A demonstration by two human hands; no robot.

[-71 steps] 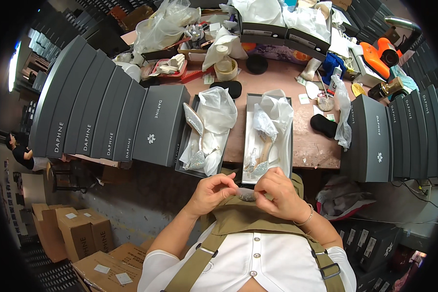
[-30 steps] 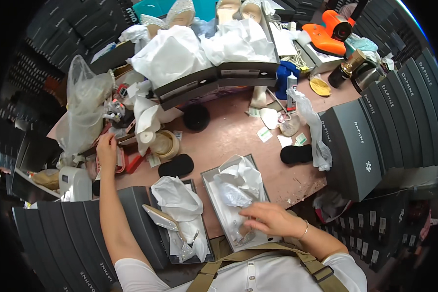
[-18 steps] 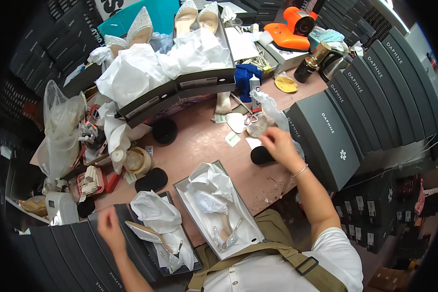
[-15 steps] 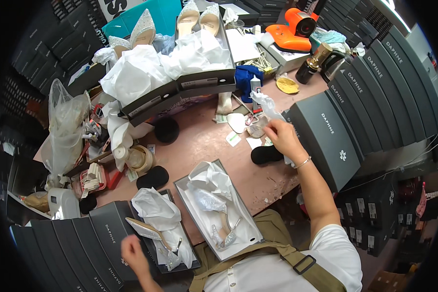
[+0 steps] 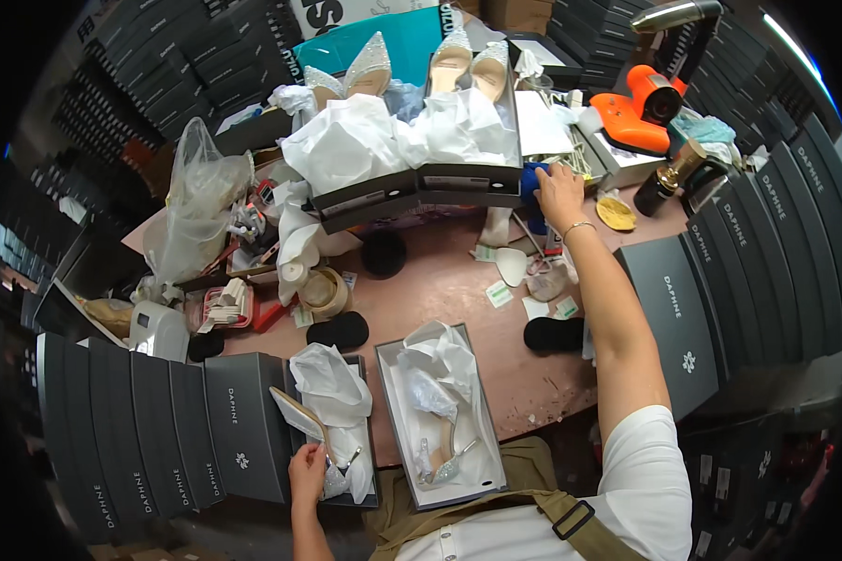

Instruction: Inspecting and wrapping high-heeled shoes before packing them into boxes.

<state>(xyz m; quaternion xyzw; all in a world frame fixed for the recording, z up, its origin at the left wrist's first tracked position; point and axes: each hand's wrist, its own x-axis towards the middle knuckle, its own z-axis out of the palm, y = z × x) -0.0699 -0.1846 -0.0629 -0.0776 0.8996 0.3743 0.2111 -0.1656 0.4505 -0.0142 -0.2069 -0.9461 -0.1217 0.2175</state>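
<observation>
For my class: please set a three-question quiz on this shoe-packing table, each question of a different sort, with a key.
1. True or false: the left hand rests at the open shoebox holding white tissue paper.
2. The right hand reaches to: A) the orange tool B) the blue object C) the gold bottle
3. Fill in: the middle box holds a sparkly high-heeled ____.

Key: 1 true; 2 B; 3 shoe.

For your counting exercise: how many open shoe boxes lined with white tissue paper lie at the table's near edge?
2: the left box by the left hand, the right box beside it. Others farther back aren't counted.
</observation>
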